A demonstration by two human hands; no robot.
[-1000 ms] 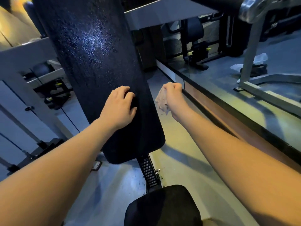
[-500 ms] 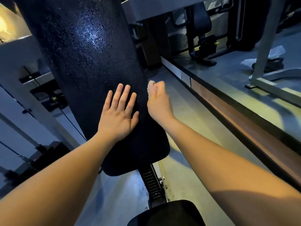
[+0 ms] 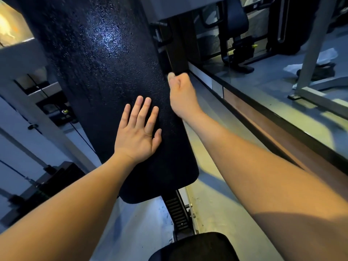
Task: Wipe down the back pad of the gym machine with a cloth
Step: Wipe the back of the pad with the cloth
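Observation:
The tall black textured back pad (image 3: 105, 76) fills the middle left of the head view and glistens near its top. My left hand (image 3: 138, 133) lies flat on the pad's lower part, fingers spread. My right hand (image 3: 180, 94) is closed at the pad's right edge, a little higher than the left. A small pale cloth (image 3: 171, 77) is bunched in its fist, only a tip showing above the fingers.
The black seat pad (image 3: 194, 247) sits at the bottom, joined by a notched adjustment rail (image 3: 178, 210). A mirror with a brown base strip (image 3: 282, 129) runs along the right. Grey machine frames (image 3: 24, 117) and cables stand on the left.
My left hand went from curled to flat on the pad. My right hand, with the cloth, moved in from beside the pad to its right edge and slid upward.

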